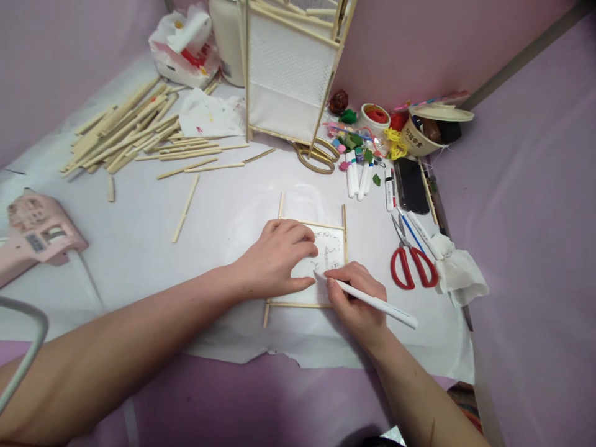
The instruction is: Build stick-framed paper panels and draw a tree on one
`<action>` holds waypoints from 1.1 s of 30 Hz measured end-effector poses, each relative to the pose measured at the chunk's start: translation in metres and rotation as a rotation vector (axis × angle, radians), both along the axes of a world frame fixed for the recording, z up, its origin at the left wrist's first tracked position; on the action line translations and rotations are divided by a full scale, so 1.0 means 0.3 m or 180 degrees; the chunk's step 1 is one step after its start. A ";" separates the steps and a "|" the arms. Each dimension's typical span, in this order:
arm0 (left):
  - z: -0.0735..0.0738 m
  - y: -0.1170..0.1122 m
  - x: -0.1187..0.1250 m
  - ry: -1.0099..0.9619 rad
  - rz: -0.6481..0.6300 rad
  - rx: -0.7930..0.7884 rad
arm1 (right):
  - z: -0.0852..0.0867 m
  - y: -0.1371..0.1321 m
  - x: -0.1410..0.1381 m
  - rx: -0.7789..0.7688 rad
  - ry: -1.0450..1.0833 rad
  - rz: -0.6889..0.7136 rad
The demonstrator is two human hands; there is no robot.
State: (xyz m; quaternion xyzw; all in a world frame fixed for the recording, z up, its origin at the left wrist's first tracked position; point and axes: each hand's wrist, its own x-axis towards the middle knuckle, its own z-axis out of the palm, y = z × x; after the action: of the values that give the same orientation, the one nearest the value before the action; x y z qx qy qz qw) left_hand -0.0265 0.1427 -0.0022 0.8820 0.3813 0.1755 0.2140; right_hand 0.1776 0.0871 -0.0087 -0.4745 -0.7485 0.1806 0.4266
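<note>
The right fingers (339, 277) pinch closed around a white pen (377, 303), its tip touching the paper (333, 248) low on the sheet. The left fingers (298, 243) lie spread and flat across the paper, gripping nothing but pinning it down. That paper, already marked with thin sketched lines, sits inside a small frame of wooden sticks (345, 233) at centre right of the frame. For clean lines, the flat hand should likely keep steady pressure near the pen without covering the drawing, while the stroke comes from a light, unhurried grip.

Further out, red scissors (410, 267) and a crumpled tissue (459, 273) lie to the right, markers (358, 177) above them – a heap of loose sticks (125, 133) upper left, a pink glue gun (37, 233) at the left edge.
</note>
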 end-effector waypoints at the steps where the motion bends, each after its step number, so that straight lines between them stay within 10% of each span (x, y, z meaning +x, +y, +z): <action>1: 0.000 0.000 0.000 0.0003 0.0002 0.0006 | 0.000 0.000 0.000 0.0009 -0.0021 0.0004; 33: 0.001 0.001 0.002 0.0028 -0.0005 -0.0014 | 0.007 0.002 0.003 -0.0008 -0.0113 -0.0024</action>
State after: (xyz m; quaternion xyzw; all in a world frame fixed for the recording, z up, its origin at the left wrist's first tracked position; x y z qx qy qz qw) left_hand -0.0258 0.1430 -0.0019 0.8826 0.3820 0.1706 0.2144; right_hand 0.1787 0.0877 -0.0067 -0.4809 -0.7539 0.1716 0.4134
